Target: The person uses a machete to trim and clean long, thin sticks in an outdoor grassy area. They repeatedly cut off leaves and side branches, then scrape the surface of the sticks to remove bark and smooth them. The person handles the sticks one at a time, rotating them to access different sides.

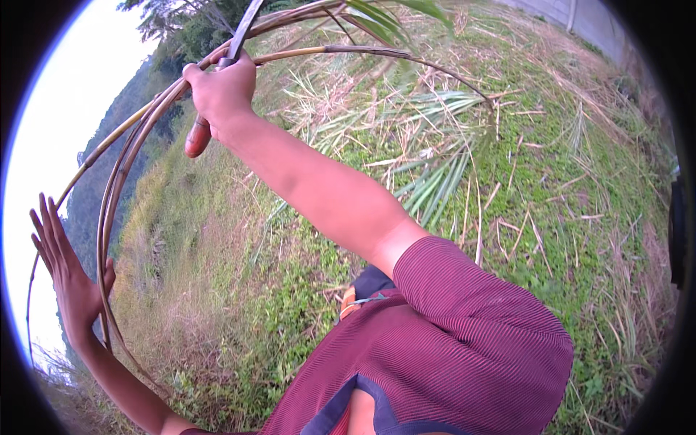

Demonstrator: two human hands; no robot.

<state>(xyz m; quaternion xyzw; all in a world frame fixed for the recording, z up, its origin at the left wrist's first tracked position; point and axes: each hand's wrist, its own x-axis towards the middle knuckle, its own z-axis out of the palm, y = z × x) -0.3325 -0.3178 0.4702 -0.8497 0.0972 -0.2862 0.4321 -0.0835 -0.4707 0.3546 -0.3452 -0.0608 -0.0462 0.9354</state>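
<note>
At the top, my right hand [226, 93] is closed round the reddish wooden handle [196, 138] of a long-bladed knife, perhaps a machete. Its metal blade [245, 27] points up and runs out of the picture. Several long, bent cane stalks [129, 161] arch past this hand; whether its fingers also grip them I cannot tell. On the far left, my left hand [71, 286] is raised with its fingers stretched out. Stalks run between its thumb and palm, but the fingers are not wrapped round them. Green leaves [384, 20] hang from the stalks at the top.
Cut leaves [438, 177] and dry stems litter the green ground cover [536, 217] on the right. Tall dry grass [167, 254] covers the slope to the left, with wooded hills beyond. A grey wall [558, 13] stands at the upper right. Something orange [349, 301] shows at my waist.
</note>
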